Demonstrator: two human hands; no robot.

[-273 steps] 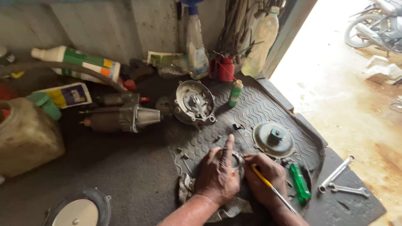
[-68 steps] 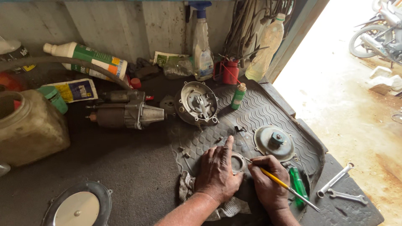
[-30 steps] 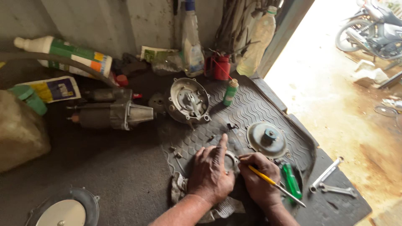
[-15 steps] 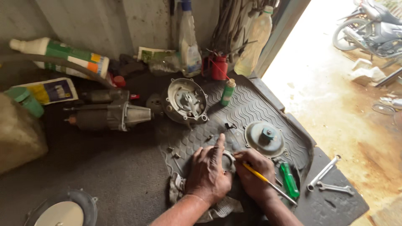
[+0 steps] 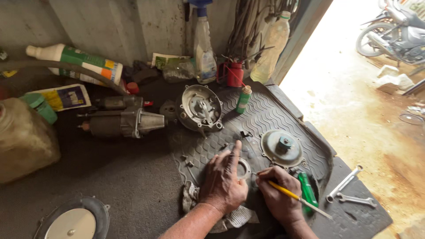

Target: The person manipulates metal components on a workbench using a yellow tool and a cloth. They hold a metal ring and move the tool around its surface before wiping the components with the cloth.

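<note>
a starter motor, spray bottle, two spanners and a parked motorbike

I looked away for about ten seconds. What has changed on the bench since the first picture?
Very little. The right hand has tilted its yellow-handled tool flatter, tip closer to the metal ring. The left hand stays pressed over the ring, forefinger stretched out. The green screwdriver, round cover and wrenches lie unmoved.
</note>
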